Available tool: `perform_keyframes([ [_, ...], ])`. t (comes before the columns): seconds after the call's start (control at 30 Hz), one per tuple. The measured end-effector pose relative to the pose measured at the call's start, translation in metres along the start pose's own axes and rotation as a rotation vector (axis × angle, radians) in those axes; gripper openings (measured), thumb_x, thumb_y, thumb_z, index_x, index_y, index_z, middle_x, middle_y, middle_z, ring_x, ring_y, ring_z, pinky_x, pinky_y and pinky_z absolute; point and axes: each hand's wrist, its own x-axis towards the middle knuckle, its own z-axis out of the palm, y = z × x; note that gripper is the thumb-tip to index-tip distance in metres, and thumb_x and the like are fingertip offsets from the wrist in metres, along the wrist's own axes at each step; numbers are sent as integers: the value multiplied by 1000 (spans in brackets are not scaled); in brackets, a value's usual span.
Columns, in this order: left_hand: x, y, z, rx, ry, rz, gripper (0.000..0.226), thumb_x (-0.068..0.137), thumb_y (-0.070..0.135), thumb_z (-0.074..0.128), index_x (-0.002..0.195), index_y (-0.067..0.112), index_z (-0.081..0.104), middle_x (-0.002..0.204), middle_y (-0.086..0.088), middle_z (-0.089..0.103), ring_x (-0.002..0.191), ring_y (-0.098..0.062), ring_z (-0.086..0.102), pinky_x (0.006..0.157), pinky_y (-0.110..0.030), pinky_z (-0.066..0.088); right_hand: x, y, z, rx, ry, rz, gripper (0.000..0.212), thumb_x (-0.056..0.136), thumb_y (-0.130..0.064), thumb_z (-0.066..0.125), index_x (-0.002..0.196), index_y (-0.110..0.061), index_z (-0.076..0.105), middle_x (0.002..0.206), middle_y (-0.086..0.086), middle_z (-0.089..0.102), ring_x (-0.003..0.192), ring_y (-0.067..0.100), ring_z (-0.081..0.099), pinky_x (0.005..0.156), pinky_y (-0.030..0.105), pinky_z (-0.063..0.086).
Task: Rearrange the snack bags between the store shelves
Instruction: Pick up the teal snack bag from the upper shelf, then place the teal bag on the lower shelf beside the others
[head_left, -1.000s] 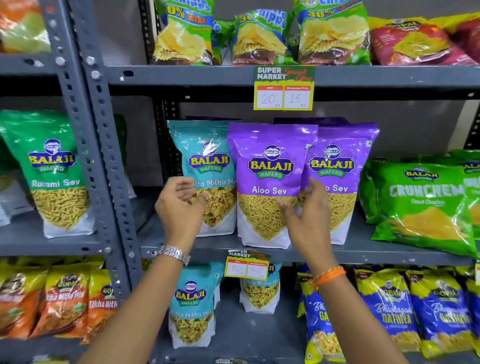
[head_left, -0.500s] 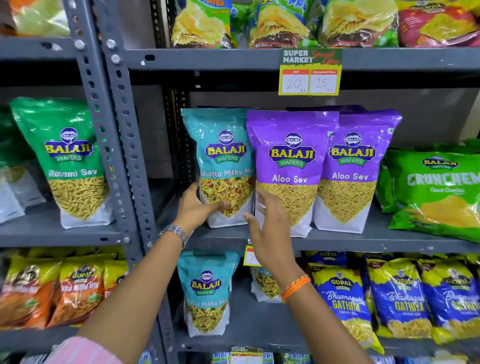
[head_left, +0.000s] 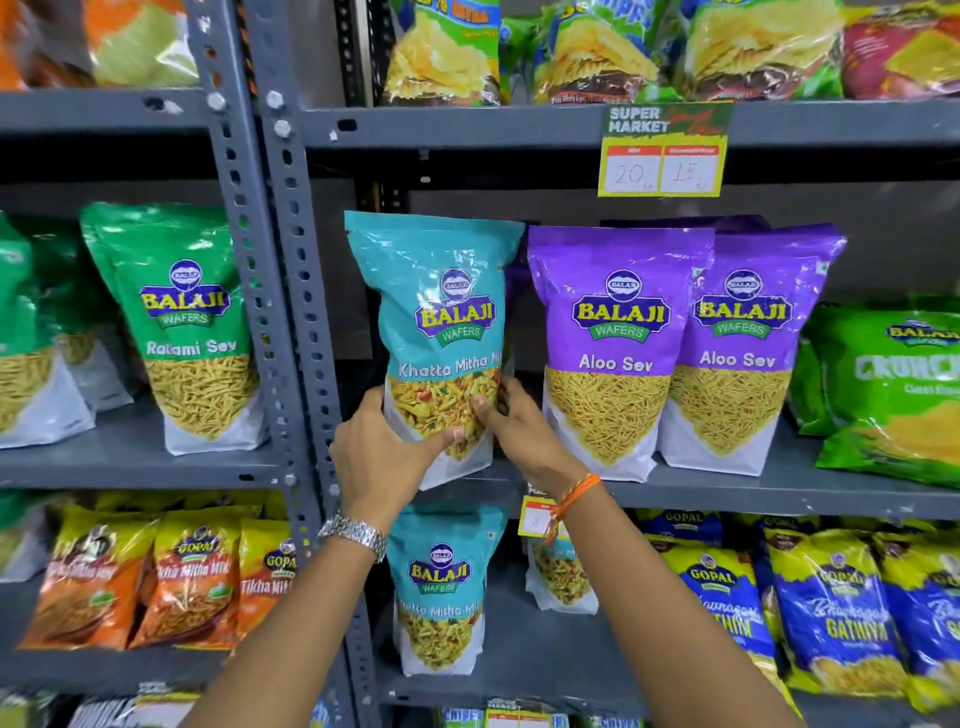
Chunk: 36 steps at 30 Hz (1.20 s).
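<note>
Shelving of grey steel filled my view, and at its far left, on the middle level, stood a green Ratlami Sev bag upright, with more green bags tucked behind it. Below that row lay orange Tikha Mitha Mix bags, leaning back on their shelf. A perforated upright post split the left bay from the right one.

Just right of that post, my left hand gripped the lower left edge of the teal Khatta Mitha Mix bag, thumb pressed across its clear window and fingers wrapped behind. A metal watch sat on that wrist. The bag stood upright at the left end of the middle shelf; whether its base touched the shelf I could not tell, since my hands covered it. My right hand clamped the bag's lower right edge, thumb on the front, with an orange thread band on the wrist. Directly below, a second teal bag stood on the lower shelf.

Further right, two purple Aloo Sev bags stood side by side, touching, apart from the teal one. Above them hung a yellow price tag. At the far right lay a green Crunchem bag, with blue Gathiya bags beneath.
</note>
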Motion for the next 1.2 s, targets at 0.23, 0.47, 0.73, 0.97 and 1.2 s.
perform_keyframes([
  [0.23,-27,7,-33,105,102,78,76,54,68,89,109,19,69,98,-7,82,88,-35,77,69,-39,58,-19,-15,-4,190,-126,-9,29,100,-4,55,125,-18,53,122,-5,65,109,-4,64,91,15,54],
  [0.47,-96,-13,-73,-196,-111,-23,67,44,53,99,102,40,67,89,21,80,83,-3,78,71,-41,66,-97,-30,-15,54,-163,21,46,77,0,83,119,-11,66,110,-2,77,99,1,70,87,20,58],
  [0.73,-212,-79,-21,-294,-512,-246,103,23,76,92,118,47,66,102,31,79,97,5,76,85,-26,63,-229,69,-38,-25,-63,277,68,57,-29,96,119,-22,70,116,-5,78,111,17,72,93,40,60],
  [0.97,-297,-125,68,-284,-844,-440,104,27,60,100,122,39,65,114,8,82,103,-1,76,93,-31,62,-297,170,-71,-180,-27,524,54,59,-11,86,109,-27,75,105,-17,80,96,-5,69,88,30,59],
  [1.2,-275,-109,148,-317,-804,-418,82,41,64,98,113,36,68,110,18,82,108,-11,77,93,-41,63,-249,213,-119,-209,3,593,51,71,-4,87,113,-26,70,117,-3,78,112,12,69,100,45,58],
])
